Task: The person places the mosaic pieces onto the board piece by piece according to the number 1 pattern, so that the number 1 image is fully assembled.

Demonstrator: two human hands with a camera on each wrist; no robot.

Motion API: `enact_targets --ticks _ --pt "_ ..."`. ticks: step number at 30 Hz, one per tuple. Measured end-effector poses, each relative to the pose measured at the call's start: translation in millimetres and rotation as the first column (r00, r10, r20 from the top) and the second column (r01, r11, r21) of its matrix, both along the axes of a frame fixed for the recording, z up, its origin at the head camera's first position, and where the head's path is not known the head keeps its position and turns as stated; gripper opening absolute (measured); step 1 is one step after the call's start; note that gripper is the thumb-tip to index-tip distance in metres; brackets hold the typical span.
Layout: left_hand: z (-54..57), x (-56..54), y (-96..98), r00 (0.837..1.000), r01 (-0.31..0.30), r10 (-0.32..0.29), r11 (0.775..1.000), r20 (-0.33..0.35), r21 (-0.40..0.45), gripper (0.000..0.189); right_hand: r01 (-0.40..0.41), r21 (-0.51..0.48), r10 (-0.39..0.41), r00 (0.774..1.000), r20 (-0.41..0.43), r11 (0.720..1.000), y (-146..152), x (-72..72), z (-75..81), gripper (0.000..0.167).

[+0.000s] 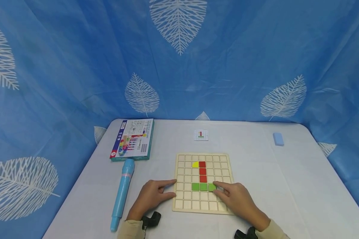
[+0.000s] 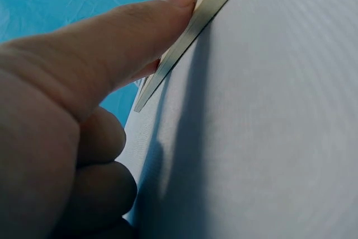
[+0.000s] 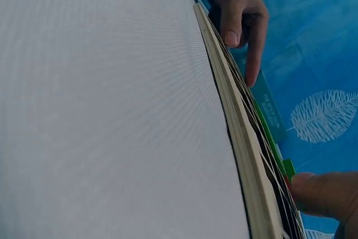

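Observation:
A wooden grid board (image 1: 186, 195) lies on the white table. One yellow piece with a cut corner (image 1: 195, 164) sits beside the top of a column of three red square tiles (image 1: 202, 171). Below that column is a row of green square tiles (image 1: 199, 187). My right hand (image 1: 240, 200) pinches the rightmost green tile (image 1: 211, 188) between thumb and index finger; in the right wrist view this tile (image 3: 288, 168) stands up from the board at the thumb tip. Thumb and index finger of my left hand (image 1: 152, 196) are extended and touch the board's left edge, the other fingers bent.
Behind the board lies a small pattern card (image 1: 201, 135). A printed box (image 1: 133, 139) is at the back left, with a light blue tube (image 1: 121, 194) in front of it. Far right lies a light blue block (image 1: 278, 139). A blue leaf-patterned cloth (image 1: 221, 66) hangs behind.

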State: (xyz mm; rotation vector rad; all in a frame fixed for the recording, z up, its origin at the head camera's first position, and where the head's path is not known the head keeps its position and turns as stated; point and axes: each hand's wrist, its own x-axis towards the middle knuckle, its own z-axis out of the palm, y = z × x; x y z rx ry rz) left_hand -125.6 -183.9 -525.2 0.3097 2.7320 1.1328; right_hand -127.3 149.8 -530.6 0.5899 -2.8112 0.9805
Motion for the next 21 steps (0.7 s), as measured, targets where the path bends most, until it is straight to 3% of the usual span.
enact_targets --ticks 10,21 --pt "2.0 0.8 0.4 1.000 -0.005 0.005 1.000 -0.004 -0.018 0.048 0.012 0.053 -0.013 1.000 0.014 0.998 -3.0 -1.2 -0.8 0.030" --pt "3.1 1.0 -0.3 1.000 0.008 -0.008 1.000 -0.019 -0.003 0.050 -0.005 0.020 0.004 0.999 0.050 1.000 4.0 2.7 4.9 0.036"
